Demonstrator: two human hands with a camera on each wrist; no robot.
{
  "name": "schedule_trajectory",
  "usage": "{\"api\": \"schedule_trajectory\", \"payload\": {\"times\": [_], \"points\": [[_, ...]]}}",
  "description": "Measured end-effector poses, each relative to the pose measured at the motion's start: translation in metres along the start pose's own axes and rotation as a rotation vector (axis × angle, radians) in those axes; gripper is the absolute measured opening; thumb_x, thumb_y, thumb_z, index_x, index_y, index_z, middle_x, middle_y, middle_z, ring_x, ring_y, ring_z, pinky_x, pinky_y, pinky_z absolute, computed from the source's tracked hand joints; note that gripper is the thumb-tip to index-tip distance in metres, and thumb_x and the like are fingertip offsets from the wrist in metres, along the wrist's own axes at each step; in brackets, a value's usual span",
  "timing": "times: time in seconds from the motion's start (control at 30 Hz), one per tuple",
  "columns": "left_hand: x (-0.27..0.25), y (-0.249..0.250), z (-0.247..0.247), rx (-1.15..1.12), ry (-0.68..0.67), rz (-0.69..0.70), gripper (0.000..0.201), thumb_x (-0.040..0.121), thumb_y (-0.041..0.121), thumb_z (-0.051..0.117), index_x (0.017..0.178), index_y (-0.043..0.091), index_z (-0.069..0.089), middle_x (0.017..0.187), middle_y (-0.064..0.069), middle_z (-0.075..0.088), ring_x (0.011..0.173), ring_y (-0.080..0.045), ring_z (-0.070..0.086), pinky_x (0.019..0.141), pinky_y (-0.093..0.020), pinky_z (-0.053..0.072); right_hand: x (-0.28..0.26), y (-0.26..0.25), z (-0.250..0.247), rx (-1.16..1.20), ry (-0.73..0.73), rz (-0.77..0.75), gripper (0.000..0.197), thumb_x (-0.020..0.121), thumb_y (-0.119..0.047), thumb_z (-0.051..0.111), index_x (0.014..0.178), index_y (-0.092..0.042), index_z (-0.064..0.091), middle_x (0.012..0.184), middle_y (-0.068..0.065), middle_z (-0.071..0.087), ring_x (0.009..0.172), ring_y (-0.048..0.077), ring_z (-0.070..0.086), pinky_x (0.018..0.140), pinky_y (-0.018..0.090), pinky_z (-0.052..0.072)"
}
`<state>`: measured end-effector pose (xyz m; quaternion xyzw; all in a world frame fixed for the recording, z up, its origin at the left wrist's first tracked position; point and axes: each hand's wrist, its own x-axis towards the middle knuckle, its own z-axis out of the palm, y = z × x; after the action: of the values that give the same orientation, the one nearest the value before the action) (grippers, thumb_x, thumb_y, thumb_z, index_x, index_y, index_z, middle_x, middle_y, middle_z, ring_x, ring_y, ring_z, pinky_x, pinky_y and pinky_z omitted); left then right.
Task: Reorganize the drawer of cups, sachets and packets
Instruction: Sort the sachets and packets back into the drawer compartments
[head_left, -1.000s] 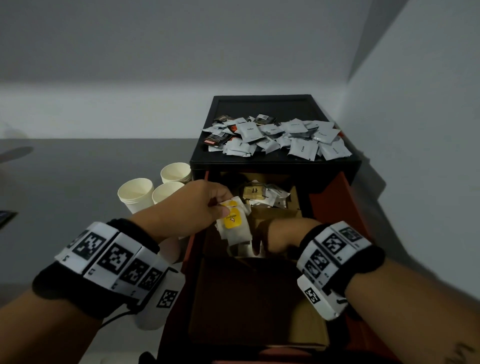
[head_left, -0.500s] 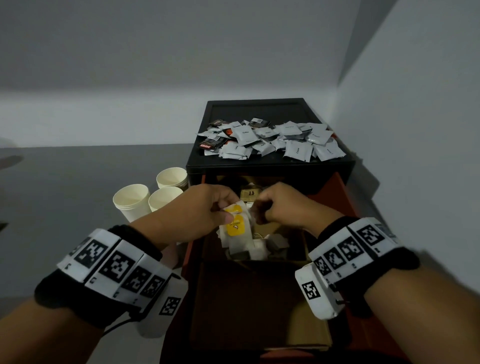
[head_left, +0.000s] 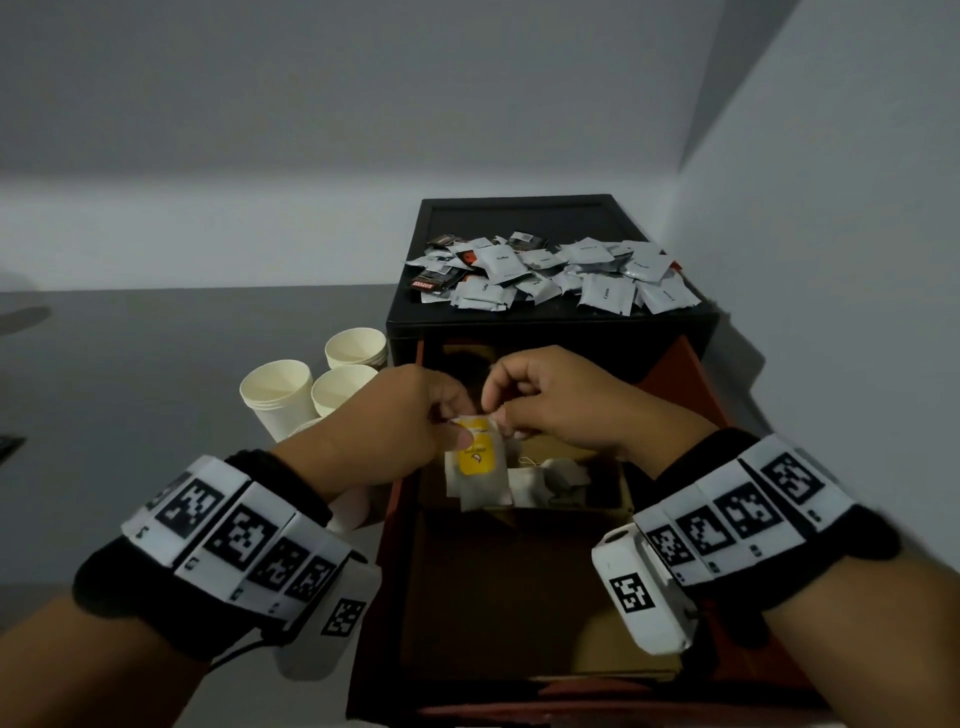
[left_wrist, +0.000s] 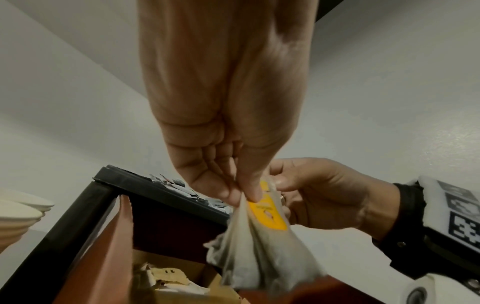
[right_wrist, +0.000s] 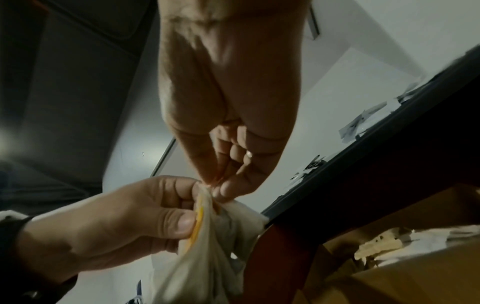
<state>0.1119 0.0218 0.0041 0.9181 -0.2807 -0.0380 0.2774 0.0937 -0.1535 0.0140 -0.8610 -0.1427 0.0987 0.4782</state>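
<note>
My left hand (head_left: 447, 422) pinches a bunch of white tea bags (head_left: 480, 480) with a yellow tag by their tops, above the open red-brown drawer (head_left: 691, 374). My right hand (head_left: 496, 410) meets it from the right and pinches the top of the same bunch (right_wrist: 207, 191). In the left wrist view the tea bags (left_wrist: 262, 253) hang limp below the fingers. More tea bags (head_left: 550, 480) lie in the drawer's cardboard compartment. Grey and black sachets (head_left: 550, 275) are heaped on the black cabinet top (head_left: 519, 213). Three stacks of cream paper cups (head_left: 317, 389) stand on the floor at the left.
A cardboard divider (head_left: 519, 587) fills the near part of the drawer. A white wall (head_left: 831, 260) runs close along the cabinet's right side. Grey floor (head_left: 130, 415) spreads to the left of the cups.
My right hand rose out of the drawer and came up to the bunch of tea bags held by my left hand, now pinching its top. The left hand stayed nearly in place.
</note>
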Motion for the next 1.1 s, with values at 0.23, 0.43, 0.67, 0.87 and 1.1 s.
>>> {"api": "schedule_trajectory", "payload": {"times": [0.23, 0.43, 0.67, 0.87, 1.1], "points": [[-0.015, -0.01, 0.013, -0.046, -0.017, -0.022, 0.029, 0.078, 0.015, 0.074, 0.065, 0.033, 0.056, 0.066, 0.017, 0.057, 0.059, 0.009, 0.053, 0.057, -0.004, 0.038, 0.002, -0.011, 0.031, -0.695, -0.069, -0.11, 0.017, 0.076, -0.017, 0.07, 0.082, -0.012, 0.055, 0.07, -0.006, 0.044, 0.064, 0.01, 0.044, 0.05, 0.02, 0.031], [-0.033, -0.029, 0.016, -0.123, 0.24, -0.125, 0.018, 0.08, 0.012, 0.071, 0.083, 0.025, 0.06, 0.079, 0.013, 0.056, 0.066, 0.002, 0.053, 0.06, -0.002, 0.038, 0.006, 0.004, 0.054, -0.75, -0.327, -0.028, 0.006, 0.085, -0.009, 0.061, 0.079, -0.01, 0.062, 0.074, 0.001, 0.056, 0.064, 0.013, 0.05, 0.047, 0.018, 0.033], [-0.044, -0.052, 0.038, -0.479, 0.043, -0.315, 0.053, 0.093, 0.008, 0.052, 0.142, 0.013, 0.032, 0.13, -0.006, 0.052, 0.117, -0.031, 0.054, 0.071, -0.017, 0.045, 0.006, 0.022, 0.092, -0.806, -0.566, 0.06, 0.031, 0.089, -0.012, 0.058, 0.061, -0.01, 0.043, 0.057, 0.003, 0.04, 0.048, 0.014, 0.036, 0.039, 0.018, 0.029], [-0.05, -0.053, 0.041, -0.466, 0.019, -0.283, 0.054, 0.098, 0.014, 0.043, 0.148, 0.017, 0.023, 0.129, -0.007, 0.054, 0.111, -0.02, 0.056, 0.092, -0.029, 0.047, 0.005, 0.019, 0.091, -0.741, -0.737, 0.162, 0.04, 0.08, -0.027, 0.073, 0.065, -0.015, 0.038, 0.061, -0.002, 0.039, 0.05, 0.011, 0.035, 0.04, 0.016, 0.029], [-0.05, -0.055, 0.042, -0.531, 0.004, -0.278, 0.052, 0.098, 0.012, 0.042, 0.147, 0.02, 0.023, 0.131, 0.002, 0.051, 0.11, -0.016, 0.058, 0.086, -0.026, 0.053, 0.01, 0.032, 0.08, -0.725, -0.764, 0.422, 0.026, 0.081, -0.021, 0.073, 0.078, -0.012, 0.048, 0.07, 0.0, 0.054, 0.058, 0.011, 0.051, 0.051, 0.021, 0.042]]}}
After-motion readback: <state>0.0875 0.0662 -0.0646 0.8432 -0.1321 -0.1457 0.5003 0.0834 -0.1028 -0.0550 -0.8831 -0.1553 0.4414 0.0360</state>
